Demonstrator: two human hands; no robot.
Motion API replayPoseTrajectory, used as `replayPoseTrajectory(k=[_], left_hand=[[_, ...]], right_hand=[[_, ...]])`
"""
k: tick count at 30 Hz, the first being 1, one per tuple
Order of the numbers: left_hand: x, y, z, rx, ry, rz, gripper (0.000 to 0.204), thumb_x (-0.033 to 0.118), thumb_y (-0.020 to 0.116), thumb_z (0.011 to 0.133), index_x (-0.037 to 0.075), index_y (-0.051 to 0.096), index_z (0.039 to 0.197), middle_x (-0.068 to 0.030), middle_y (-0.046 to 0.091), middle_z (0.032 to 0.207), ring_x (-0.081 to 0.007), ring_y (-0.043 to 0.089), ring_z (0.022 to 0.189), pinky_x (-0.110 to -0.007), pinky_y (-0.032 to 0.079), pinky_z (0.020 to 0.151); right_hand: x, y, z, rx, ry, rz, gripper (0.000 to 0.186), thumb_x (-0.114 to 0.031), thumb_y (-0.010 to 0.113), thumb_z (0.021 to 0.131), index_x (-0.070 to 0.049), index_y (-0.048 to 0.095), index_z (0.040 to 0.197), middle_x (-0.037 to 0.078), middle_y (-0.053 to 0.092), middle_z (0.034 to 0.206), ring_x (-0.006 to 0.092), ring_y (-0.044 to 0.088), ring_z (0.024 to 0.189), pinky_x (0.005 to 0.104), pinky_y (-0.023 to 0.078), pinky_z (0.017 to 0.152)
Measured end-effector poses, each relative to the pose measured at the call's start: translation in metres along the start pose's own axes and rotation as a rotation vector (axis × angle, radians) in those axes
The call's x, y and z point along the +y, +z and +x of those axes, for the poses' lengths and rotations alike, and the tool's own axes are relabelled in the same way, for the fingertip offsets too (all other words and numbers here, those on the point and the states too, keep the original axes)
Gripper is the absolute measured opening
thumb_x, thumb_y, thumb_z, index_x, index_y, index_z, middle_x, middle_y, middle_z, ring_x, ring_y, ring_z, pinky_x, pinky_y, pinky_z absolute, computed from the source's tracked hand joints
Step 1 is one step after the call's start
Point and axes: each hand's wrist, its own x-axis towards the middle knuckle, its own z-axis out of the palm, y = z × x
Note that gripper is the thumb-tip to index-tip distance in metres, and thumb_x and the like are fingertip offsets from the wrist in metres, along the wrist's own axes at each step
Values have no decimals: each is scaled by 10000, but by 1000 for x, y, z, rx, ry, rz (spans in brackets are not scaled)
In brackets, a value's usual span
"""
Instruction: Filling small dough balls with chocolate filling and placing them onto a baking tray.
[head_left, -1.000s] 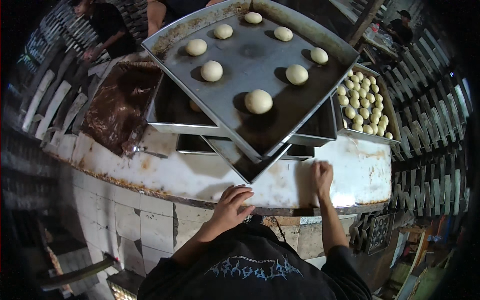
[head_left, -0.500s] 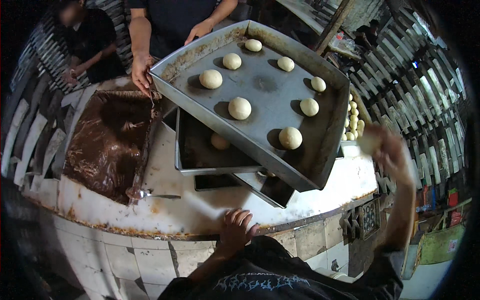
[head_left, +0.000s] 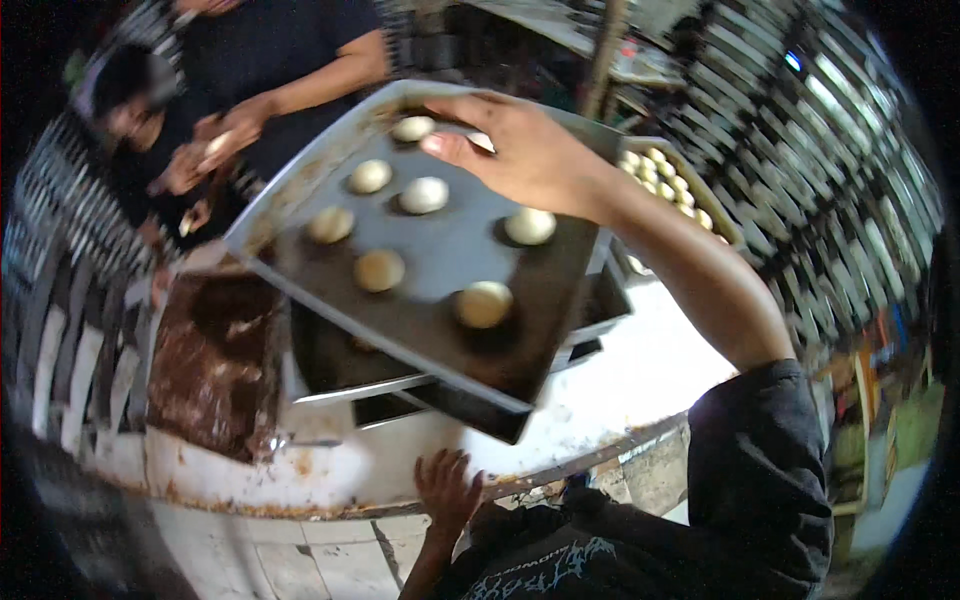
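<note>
My right hand (head_left: 535, 160) is over the far side of a large metal baking tray (head_left: 345, 318), thumb and fingers apart and visibly holding nothing. Its thumb is close to a pale dough ball (head_left: 412, 128) in the far corner; another dough ball (head_left: 481, 142) is partly covered by the fingers. Several more lie spaced out on the tray, among them one dough ball (head_left: 424, 195) in the middle and one (head_left: 484, 304) toward the near corner. By the table's front edge, my left hand (head_left: 448, 490) is open, fingers spread.
Beneath the top tray, other trays (head_left: 330, 360) are stacked crosswise on the white table (head_left: 640, 370). A container of brown paste (head_left: 210, 370) stands at the left, a spoon (head_left: 310, 442) beside it. More dough balls (head_left: 660, 175) fill a tray at the right. A co-worker's hands (head_left: 225, 145) hold pale dough.
My right hand has swung left from beside the table to above the tray. An extra dough ball lies mid-tray. The co-worker's hands have left the paste and tray. The view has shifted.
</note>
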Motion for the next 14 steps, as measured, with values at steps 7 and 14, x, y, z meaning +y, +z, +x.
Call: replayPoseTrajectory(k=[7,14], left_hand=[[159,87,23,-81,227,-481,259,239,593,801,30,599,954,-108,614,892,-300,561,844,-462,401,852],[439,304,126,-264,390,-540,383,278,547,863,-13,534,1112,-158,569,1090,-352,483,1080,-519,321,985]], right_hand=[[74,-154,-342,239,237,159,268,-192,624,844,-7,585,1034,172,600,975,317,582,912,379,474,800],[303,-127,-951,885,1536,549,155,-186,573,893,-114,644,1011,128,635,1006,283,600,958,387,473,864]])
